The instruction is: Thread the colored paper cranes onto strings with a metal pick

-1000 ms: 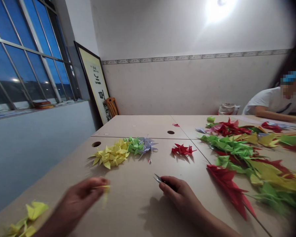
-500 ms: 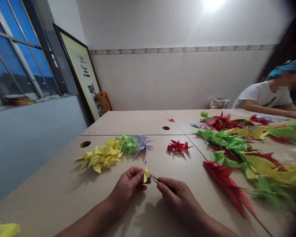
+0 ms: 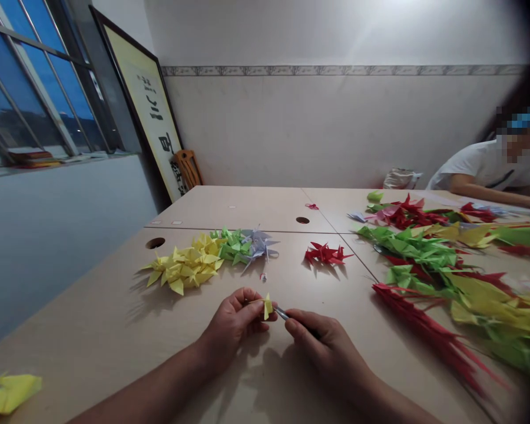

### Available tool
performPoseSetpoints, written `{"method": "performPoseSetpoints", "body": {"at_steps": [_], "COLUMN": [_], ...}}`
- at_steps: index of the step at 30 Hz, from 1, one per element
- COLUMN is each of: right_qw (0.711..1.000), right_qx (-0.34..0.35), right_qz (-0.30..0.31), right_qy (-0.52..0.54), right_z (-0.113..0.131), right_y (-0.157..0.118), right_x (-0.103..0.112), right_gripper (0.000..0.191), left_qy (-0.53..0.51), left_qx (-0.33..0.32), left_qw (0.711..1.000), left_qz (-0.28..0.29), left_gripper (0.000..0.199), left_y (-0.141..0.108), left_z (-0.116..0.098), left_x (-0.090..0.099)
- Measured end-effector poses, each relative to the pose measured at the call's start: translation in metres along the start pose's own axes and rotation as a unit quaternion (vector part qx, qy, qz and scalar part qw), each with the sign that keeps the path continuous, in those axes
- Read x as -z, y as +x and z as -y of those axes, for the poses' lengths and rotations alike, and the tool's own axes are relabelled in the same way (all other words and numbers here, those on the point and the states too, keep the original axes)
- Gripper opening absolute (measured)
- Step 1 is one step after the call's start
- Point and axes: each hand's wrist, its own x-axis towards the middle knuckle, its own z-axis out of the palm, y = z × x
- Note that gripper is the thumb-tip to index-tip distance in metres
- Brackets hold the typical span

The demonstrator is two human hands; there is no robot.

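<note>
My left hand (image 3: 241, 315) pinches a small folded yellow paper crane (image 3: 267, 306) between thumb and fingertips, above the table. From the right, my right hand (image 3: 315, 333) grips slim metal tweezers (image 3: 281, 313), their tips touching or very near the crane's right side. Exactly where the tips meet the paper is too small to tell. Beyond my left hand lies a pile of yellow paper cranes (image 3: 188, 265), running on into green cranes (image 3: 235, 244) and pale purple cranes (image 3: 258, 244). A cluster of red cranes (image 3: 327, 254) sits past my right hand.
A long heap of green cranes (image 3: 415, 247), with red and yellow ones, spreads over the table's right side. Red folded paper (image 3: 424, 330) lies nearer me. At lower left is a yellow paper piece (image 3: 13, 393). Across the table at right, a person (image 3: 477, 168) leans on it.
The view has shifted slightly, so the far table edge and wall border sit higher. Both hands keep their grips, and the crane is turned a little, with the tweezers still against its right side.
</note>
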Motion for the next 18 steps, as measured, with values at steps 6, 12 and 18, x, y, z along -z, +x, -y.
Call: {"method": "performPoseSetpoints", "body": {"at_steps": [6, 12, 18], "right_qw": [1.000, 0.998, 0.993], "right_qx": [-0.005, 0.038, 0.060], "right_qz": [-0.021, -0.011, 0.023], "right_qy": [-0.006, -0.058, -0.097], "right_z": [-0.003, -0.005, -0.004], "right_y": [-0.001, -0.004, -0.002], "right_x": [-0.002, -0.003, -0.004], "right_gripper": [0.028, 0.030, 0.028], "left_qy": [0.028, 0.154, 0.183], "left_qx": [-0.050, -0.111, -0.141], "left_qw": [0.997, 0.974, 0.971], "left_qz": [-0.058, -0.128, -0.061], "left_gripper": [0.017, 0.017, 0.018], "left_y": [0.001, 0.005, 0.003], "left_z": [0.003, 0.006, 0.014], "left_x": [0.001, 0.003, 0.000]}}
